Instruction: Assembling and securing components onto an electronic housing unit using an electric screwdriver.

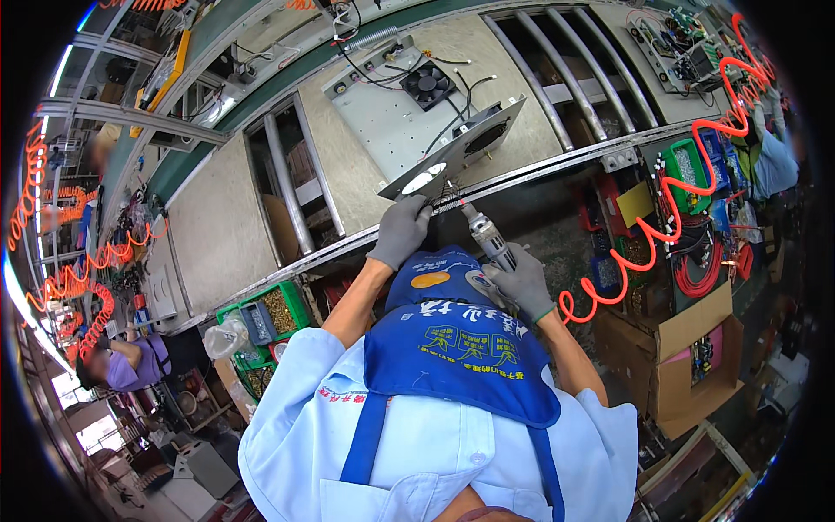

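My right hand (519, 283), in a grey glove, is wrapped around a silver air screwdriver (489, 237). The tool's tip points up and left at the lower edge of an upright dark metal panel (465, 150) with round and oval cutouts. At that panel's near left corner, my grey-gloved left hand (402, 233) is closed on the edge; its fingertips are partly hidden. Behind the panel lies a light grey metal base plate (374, 113), with a black fan (428, 84) and loose black cables on it.
Metal rollers (291, 183) divide the line's worktops. A red coiled air hose (639, 239) hangs on the right, above an open cardboard box (696, 365). Green bins (277, 313) of small fasteners stand at the left, and another person (139, 361) works farther left.
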{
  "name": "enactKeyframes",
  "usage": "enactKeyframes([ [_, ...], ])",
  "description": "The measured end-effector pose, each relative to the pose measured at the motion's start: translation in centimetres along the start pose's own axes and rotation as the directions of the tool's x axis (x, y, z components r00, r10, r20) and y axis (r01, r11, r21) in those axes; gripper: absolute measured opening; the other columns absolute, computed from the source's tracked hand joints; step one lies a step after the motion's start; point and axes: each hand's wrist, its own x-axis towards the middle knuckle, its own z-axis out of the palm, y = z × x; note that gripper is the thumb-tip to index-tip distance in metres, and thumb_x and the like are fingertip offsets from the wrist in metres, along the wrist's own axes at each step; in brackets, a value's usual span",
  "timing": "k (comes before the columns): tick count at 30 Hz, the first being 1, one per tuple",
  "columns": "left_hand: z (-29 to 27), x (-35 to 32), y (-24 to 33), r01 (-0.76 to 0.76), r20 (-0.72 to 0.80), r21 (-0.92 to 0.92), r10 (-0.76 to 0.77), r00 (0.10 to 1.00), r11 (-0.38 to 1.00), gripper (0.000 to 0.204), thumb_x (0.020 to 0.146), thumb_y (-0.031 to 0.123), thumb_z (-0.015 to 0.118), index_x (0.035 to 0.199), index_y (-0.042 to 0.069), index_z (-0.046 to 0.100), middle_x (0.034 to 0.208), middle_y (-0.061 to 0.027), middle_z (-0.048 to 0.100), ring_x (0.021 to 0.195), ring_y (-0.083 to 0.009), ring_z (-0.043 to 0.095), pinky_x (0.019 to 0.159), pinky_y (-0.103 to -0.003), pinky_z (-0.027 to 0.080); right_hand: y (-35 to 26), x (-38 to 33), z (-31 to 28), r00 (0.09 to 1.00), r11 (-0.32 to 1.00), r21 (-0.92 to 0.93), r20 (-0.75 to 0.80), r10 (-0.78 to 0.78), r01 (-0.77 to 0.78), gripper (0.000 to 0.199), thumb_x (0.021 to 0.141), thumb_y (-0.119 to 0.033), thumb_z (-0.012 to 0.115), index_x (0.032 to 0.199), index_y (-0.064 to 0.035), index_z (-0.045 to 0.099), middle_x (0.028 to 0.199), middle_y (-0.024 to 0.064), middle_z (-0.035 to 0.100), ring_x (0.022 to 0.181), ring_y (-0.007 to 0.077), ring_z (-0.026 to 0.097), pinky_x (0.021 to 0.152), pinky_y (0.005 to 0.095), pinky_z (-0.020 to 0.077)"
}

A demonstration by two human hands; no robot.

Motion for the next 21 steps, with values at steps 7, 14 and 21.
enactKeyframes([
  [7, 0.4, -0.6, 0.9, -0.031, -0.068, 0.047, 0.034, 0.997, 0.998, 0.011, 0.087, 0.015, 0.059, 0.087, 0.004, 0.060, 0.081, -0.0190, 0.060, 0.080, -0.0401, 0.060, 0.069, -0.049, 0.047, -0.8, -0.4, -0.7, 0.996, 0.993, 0.095, 0.065, 0.068, -0.074, 0.041, 0.076, -0.031, 0.075, 0.104, -0.0030, 0.063, 0.077, 0.0123, 0.066, 0.070, 0.0204, 0.066, 0.067, 0.0355, 0.0518],
  [14, 0.1, -0.5, 2.2, -0.096, -0.053, 0.201, 0.108, 0.993, 0.975, 0.008, 0.088, 0.013, 0.057, 0.090, 0.005, 0.059, 0.083, -0.0158, 0.060, 0.080, -0.0376, 0.060, 0.067, -0.047, 0.049, 0.8, 0.4, -0.7, 1.000, 1.000, 0.007, 0.022, 0.005, -0.005, 0.042, 0.076, -0.031, 0.074, 0.104, -0.0011, 0.062, 0.076, 0.0128, 0.066, 0.069, 0.0207, 0.066, 0.066, 0.0352, 0.0517],
  [21, 1.0, 1.2, 0.0, -0.083, -0.072, 0.266, 0.106, 0.992, 0.960, 0.008, 0.090, 0.013, 0.055, 0.091, 0.007, 0.059, 0.080, -0.0149, 0.062, 0.076, -0.0365, 0.062, 0.064, -0.047, 0.049, -0.6, 2.6, -0.2, 0.994, 0.995, 0.044, 0.066, 0.090, -0.093, 0.045, 0.076, -0.033, 0.074, 0.106, -0.0013, 0.063, 0.079, 0.0130, 0.067, 0.071, 0.0207, 0.066, 0.068, 0.0353, 0.0517],
])
